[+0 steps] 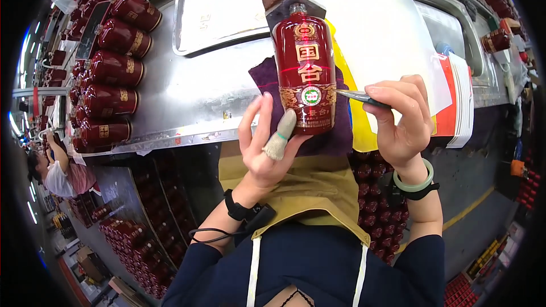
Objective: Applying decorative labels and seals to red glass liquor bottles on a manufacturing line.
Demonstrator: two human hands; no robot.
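The dark red bottle (305,74) lies just beyond the hands and between them, on a purple cloth (261,75) at the near edge of the desk (162,102). Its long axis runs near to far, neck at the far end and base toward the person, printed face up. The round white-and-green label (311,96) sits on its nearer half, and the slim grey pointed tool (364,98), perhaps tweezers, comes in from the right with its tip close to that label's band; whether it touches the glass I cannot tell

The right hand (405,124) pinches this tool between thumb and fingers, well off the bottle itself. The left hand (263,156) is nearer the base: its fingers are parted, and the one in a pale fabric cover (276,144) meets the bottle's near left corner. Whether this hand grips or merely steadies the base is unclear
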